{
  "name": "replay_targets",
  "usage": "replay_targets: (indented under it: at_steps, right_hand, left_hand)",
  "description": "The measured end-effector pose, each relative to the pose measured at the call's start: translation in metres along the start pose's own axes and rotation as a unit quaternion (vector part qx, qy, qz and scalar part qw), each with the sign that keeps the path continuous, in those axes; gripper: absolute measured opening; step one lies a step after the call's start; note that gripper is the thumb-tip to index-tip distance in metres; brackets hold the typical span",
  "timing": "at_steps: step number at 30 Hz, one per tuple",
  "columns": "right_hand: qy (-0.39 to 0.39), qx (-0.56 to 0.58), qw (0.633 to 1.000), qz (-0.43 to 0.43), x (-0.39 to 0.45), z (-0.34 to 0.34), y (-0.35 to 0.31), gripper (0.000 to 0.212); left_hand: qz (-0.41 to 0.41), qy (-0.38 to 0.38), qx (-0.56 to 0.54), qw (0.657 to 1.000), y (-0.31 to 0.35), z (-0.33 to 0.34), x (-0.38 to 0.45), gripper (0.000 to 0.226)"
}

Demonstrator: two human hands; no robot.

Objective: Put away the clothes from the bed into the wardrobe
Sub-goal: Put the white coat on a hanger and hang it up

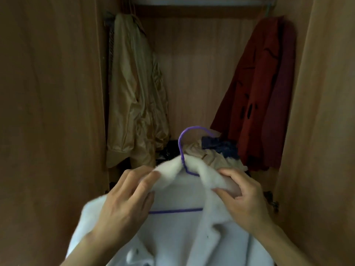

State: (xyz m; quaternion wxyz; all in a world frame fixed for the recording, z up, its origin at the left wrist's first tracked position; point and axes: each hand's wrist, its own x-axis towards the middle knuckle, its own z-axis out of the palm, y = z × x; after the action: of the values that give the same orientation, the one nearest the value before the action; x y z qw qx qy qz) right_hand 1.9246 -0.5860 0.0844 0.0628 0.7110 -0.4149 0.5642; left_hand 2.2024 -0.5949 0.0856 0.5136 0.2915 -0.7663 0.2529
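the white fleece coat (pixel 178 237) is already on the purple hanger (pixel 184 148) and held up in front of the open wardrobe (pixel 201 73), so the dressing of the hanger looks nearly done; what is left, judging from this, is to settle the collar and hook it on the rail (pixel 197 1) at the top. a beige jacket (pixel 134 93) hangs at the left and a red garment (pixel 265 96) at the right, well apart, with a free stretch of rail between them. a heap of clothes (pixel 213 152) lies on the wardrobe floor behind the hook. the bed is not in view, so how much remains there cannot be told.

the left hand (pixel 123 200) pinches the left collar flap between thumb and curled fingers (pixel 151 177); the right hand (pixel 247 198) grips the right collar flap likewise.

the coat faces the person, front open, its long axis running down from the hook toward the bottom edge. the hook points up and curls rightward, toward the wardrobe.
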Motion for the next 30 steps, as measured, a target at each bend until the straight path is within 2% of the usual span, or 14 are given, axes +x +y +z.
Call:
replay_targets:
  at_steps: [6,11,15,22,27,30]
  right_hand:
    - [0.059,0.025,0.998,-0.001,0.033,0.014,0.027,0.034]
    - [0.066,0.049,0.997,-0.012,0.064,0.025,0.064,0.039]
    - [0.08,0.074,0.994,-0.028,0.103,0.02,0.102,0.042]
    - [0.09,0.123,0.98,-0.126,0.213,0.01,0.171,0.034]
    - [0.118,0.12,0.963,-0.208,0.303,0.013,0.175,0.031]
    - [0.155,0.133,0.955,-0.214,0.345,0.024,0.175,0.031]
  left_hand:
    - [-0.028,-0.029,0.042,0.998,-0.036,0.028,0.009,0.054]
    - [-0.056,-0.071,0.094,0.991,-0.065,0.071,0.031,0.055]
    - [-0.029,-0.044,0.134,0.99,-0.063,0.101,0.07,0.058]
    - [-0.026,-0.022,0.239,0.97,-0.07,0.135,0.17,0.054]
    - [0.001,0.002,0.312,0.95,-0.078,0.127,0.235,0.053]
    - [0.02,0.013,0.348,0.937,-0.09,0.126,0.268,0.054]
